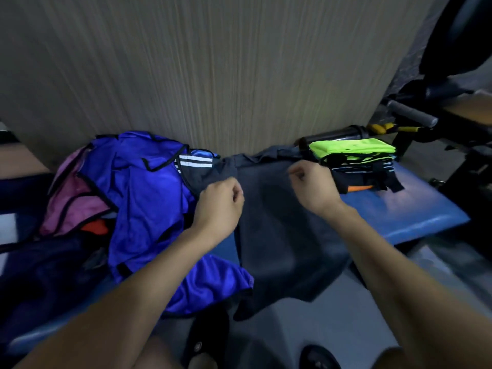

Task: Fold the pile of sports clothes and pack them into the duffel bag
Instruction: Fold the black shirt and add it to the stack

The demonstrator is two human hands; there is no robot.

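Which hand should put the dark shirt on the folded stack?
Probably the right hand. It pinches the dark shirt right beside the folded stack, while the left hand grips the shirt's other side, nearer the unfolded blue pile.

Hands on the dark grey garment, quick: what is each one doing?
Left hand: fingers curled, pinching the dark grey garment at its upper left edge.
Right hand: fingers curled, pinching the same garment's upper right edge.

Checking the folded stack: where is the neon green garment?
In the head view, the neon green garment tops the folded stack at the right end of the blue padded bench, beyond the right hand.
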